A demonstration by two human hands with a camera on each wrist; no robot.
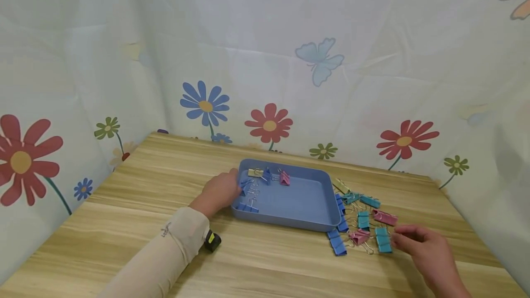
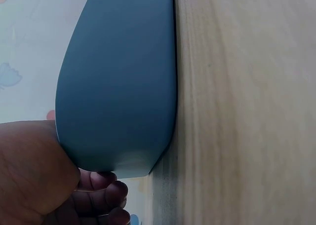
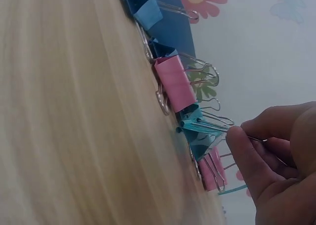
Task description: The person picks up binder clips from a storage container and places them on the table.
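A blue tray (image 1: 290, 220) lies on the wooden table with several blue, pink and yellow binder clips at its left end. My left hand (image 1: 221, 190) grips the tray's left wall; in the left wrist view, fingers (image 2: 101, 200) curl at its end and the thumb is hidden. To the right of the tray, my right hand (image 1: 428, 252) pinches the wire handle of a teal binder clip (image 1: 383, 240) between thumb and forefinger. A pink binder clip (image 3: 175, 84) sits close by that clip in the right wrist view.
Loose binder clips lie in a cluster against the tray's right side, among them a blue one (image 1: 337, 243) and a yellow one (image 1: 341, 186). A black object with a yellow-green mark (image 1: 213, 241) is beside the left sleeve. A flowered cloth (image 1: 352, 105) hangs behind the table.
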